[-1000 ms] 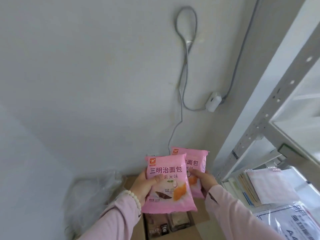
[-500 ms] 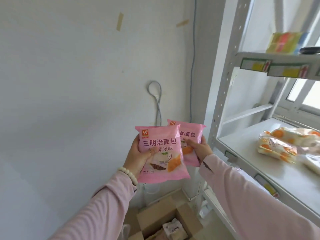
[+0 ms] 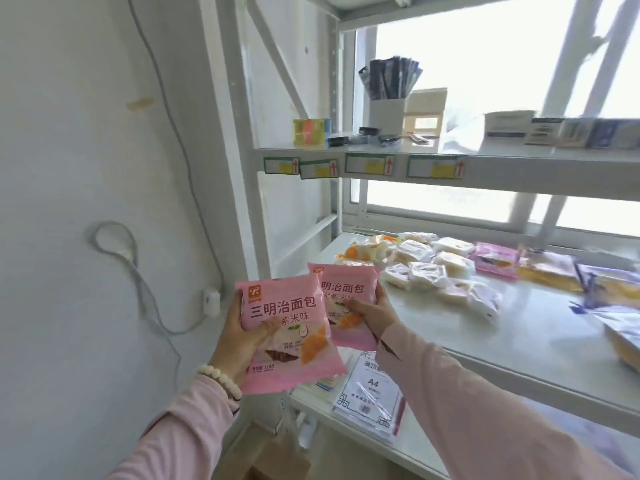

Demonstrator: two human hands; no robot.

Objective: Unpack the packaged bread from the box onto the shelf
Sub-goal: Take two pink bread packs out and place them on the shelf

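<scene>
My left hand (image 3: pixel 239 341) grips a pink packet of sandwich bread (image 3: pixel 287 327), held upright in front of the shelf's left post. Just right of it, partly behind, my right hand (image 3: pixel 372 311) holds a second pink bread packet (image 3: pixel 343 289) at the near left corner of the white middle shelf (image 3: pixel 485 337). Several wrapped breads (image 3: pixel 426 268) lie on that shelf, with another pink packet (image 3: pixel 495 259) further right. A corner of the cardboard box (image 3: pixel 273 462) shows at the bottom, below my arms.
The upper shelf (image 3: pixel 450 168) carries a white cup of dark sachets (image 3: pixel 388 95), small boxes and price labels. A pack of A4 paper (image 3: pixel 372 393) lies on the lower shelf. A white wall with a looped grey cable (image 3: pixel 114 244) stands at the left. A window is behind the shelves.
Both hands have risen with the two pink packets from above the box to the height of the middle shelf. The view has swung up and right, bringing the shelves into sight.
</scene>
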